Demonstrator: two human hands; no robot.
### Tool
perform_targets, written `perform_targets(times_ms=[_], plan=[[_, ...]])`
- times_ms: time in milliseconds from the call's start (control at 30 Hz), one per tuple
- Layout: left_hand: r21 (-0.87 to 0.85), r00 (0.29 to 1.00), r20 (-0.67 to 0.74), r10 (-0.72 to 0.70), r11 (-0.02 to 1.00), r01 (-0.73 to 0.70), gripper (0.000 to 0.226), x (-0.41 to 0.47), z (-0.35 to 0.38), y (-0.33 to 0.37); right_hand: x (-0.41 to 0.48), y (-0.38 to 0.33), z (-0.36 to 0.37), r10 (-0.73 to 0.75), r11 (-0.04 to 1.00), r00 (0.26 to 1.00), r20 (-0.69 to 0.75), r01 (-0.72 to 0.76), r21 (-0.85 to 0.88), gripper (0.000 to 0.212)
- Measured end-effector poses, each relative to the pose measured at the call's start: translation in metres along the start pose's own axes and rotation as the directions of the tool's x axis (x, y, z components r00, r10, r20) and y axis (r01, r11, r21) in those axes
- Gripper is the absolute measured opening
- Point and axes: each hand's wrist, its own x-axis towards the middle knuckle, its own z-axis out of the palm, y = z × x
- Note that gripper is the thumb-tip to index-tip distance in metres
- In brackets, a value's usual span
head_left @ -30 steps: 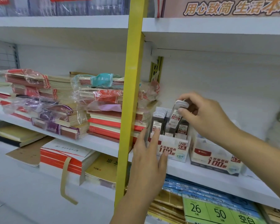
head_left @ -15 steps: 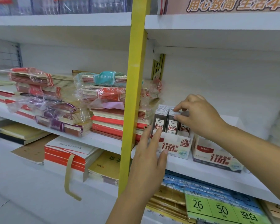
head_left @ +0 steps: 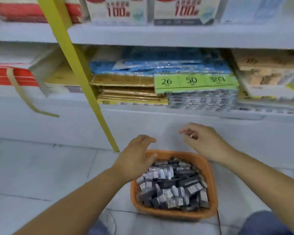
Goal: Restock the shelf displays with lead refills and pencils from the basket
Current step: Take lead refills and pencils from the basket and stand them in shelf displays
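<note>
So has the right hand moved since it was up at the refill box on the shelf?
Yes. The right hand has dropped from the refill box on the shelf to above the orange basket.

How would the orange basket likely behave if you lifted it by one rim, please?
The orange basket is heaped with small lead refill cases, so probably heavy for its size. Its thin plastic wall may flex. Tilted, the loose cases would likely slide and spill.
</note>
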Motion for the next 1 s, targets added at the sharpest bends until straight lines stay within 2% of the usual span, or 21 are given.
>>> perform_targets(times_ms=[100, 167, 233, 367, 467, 600, 700, 767, 900, 1000], plan=[[-0.051, 0.966, 0.199, -0.167, 0.982, 0.180, 0.052, -0.007, 0.064, -0.033, -0.015, 0.085, 0.065, 0.239, 0.969, 0.961, 0.140, -0.228, -0.094, 0.022], [-0.040, 0.930, 0.266, -0.253, 0.961, 0.272, 0.053, -0.003, 0.101, -0.051, -0.016, 0.118, 0.096, 0.309, 0.950, 0.923, 0.227, -0.288, -0.120, 0.037], [-0.016, 0.904, 0.305, -0.300, 0.947, 0.320, 0.057, 0.001, 0.131, -0.066, -0.010, 0.138, 0.121, 0.317, 0.947, 0.908, 0.274, -0.285, -0.150, 0.046], [0.036, 0.874, 0.339, -0.348, 0.933, 0.357, 0.061, 0.018, 0.171, -0.088, 0.016, 0.157, 0.158, 0.295, 0.953, 0.905, 0.307, -0.257, -0.159, 0.048], [0.069, 0.854, 0.336, -0.397, 0.915, 0.398, 0.062, 0.029, 0.187, -0.102, 0.031, 0.167, 0.181, 0.317, 0.936, 0.880, 0.355, -0.231, -0.264, 0.055], [0.078, 0.853, 0.285, -0.437, 0.898, 0.434, 0.064, 0.037, 0.199, -0.112, 0.038, 0.177, 0.197, 0.289, 0.910, 0.903, 0.319, -0.156, -0.384, 0.058], [0.026, 0.850, 0.281, -0.445, 0.889, 0.457, 0.064, 0.038, 0.202, -0.113, 0.036, 0.175, 0.198, 0.272, 0.928, 0.913, 0.303, -0.166, -0.333, 0.046], [0.000, 0.851, 0.286, -0.441, 0.888, 0.460, 0.057, 0.036, 0.201, -0.112, 0.033, 0.171, 0.195, 0.257, 0.943, 0.921, 0.294, -0.173, -0.283, 0.038], [-0.015, 0.872, 0.258, -0.416, 0.901, 0.434, 0.042, 0.036, 0.189, -0.106, 0.032, 0.155, 0.175, 0.271, 0.960, 0.908, 0.320, -0.279, -0.020, 0.035], [-0.210, 0.858, 0.328, -0.395, 0.855, 0.474, 0.032, 0.040, 0.161, -0.090, 0.034, 0.135, 0.139, 0.273, 0.921, 0.888, 0.369, -0.352, 0.166, 0.035]])
